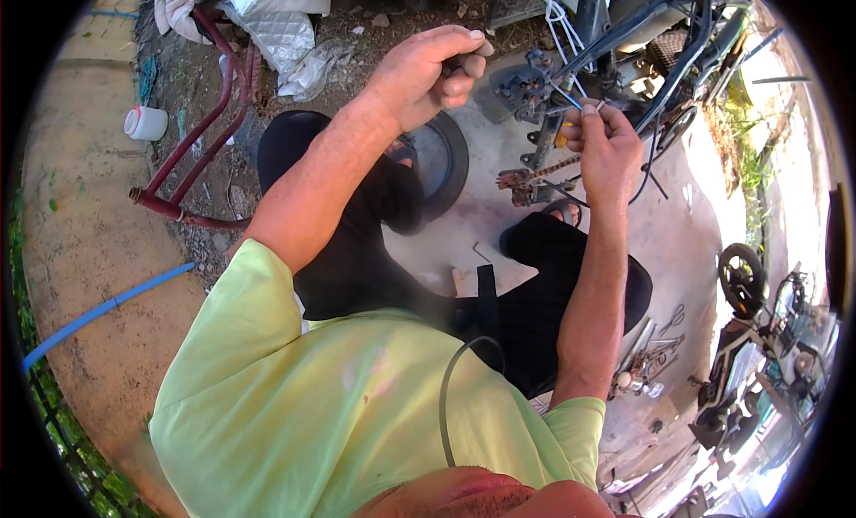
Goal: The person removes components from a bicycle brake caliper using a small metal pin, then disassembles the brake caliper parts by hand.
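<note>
My right hand (608, 152) is closed in a pinch on a thin blue-and-white cable (567, 96) beside a dark metal frame (676, 81) that looks like part of a motorbike. White cords (559, 17) hang down from above toward that spot. Left of the frame sits a greyish clustered metal part (526, 88), just ahead of my right fingertips. My left hand (437, 77) is raised to the left of this part, apart from it, with its fingers curled in. Whether anything is between them is hidden. A rusty chain (555, 168) lies below the right hand.
A black tyre (448, 166) stands between my legs and the frame. To the left are a dark red tubular frame (192, 143), a white tub (145, 123) and a blue pipe (107, 306). Hand tools (655, 349) lie at right, near a small wheel (742, 280) and piled parts.
</note>
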A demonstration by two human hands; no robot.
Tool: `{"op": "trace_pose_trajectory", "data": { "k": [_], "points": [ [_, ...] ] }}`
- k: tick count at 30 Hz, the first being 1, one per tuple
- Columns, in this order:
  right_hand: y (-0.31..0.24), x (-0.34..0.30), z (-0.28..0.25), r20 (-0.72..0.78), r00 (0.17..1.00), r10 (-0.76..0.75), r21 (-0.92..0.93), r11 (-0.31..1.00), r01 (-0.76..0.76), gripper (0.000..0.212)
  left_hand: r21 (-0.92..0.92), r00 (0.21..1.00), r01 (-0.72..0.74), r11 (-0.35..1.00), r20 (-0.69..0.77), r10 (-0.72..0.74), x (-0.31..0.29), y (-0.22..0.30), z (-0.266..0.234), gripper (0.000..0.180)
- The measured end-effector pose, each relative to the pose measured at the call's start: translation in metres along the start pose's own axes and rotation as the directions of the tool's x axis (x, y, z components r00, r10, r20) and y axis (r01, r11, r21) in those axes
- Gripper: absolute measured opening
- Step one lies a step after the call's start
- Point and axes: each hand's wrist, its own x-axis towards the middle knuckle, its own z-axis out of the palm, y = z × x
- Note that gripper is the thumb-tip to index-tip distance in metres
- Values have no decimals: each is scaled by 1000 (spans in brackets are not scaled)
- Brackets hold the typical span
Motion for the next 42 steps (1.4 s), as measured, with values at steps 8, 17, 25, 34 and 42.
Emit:
{"op": "trace_pose_trajectory", "data": {
  "k": [8, 17, 25, 34, 42],
  "points": [
    [2, -2, -2, 11, 999, -38, 48, 998, 38, 28, 8, 997, -53, 999, 47, 53, -10, 5, 10, 21],
    [9, -1, -4, -11, 994, -105, 30, 994, 106, 30, -52, 1000, -25, 998, -18, 24, -58, 20, 21, 21],
    [11, -6, -4, -50, 986, -157, -75, 985, 153, 30, -63, 955, -83, 995, 280, 97, -147, 39, 50, 31],
    [24, -14, -5, -33, 963, -268, -66, 962, 265, 32, -77, 997, 68, 995, -18, -69, -148, -18, 7, 26],
    [20, -16, -7, 0, 964, -267, -108, 958, 266, 31, -1, 990, -88, 996, 109, 87, -181, -2, 41, 30]
  ]
}}
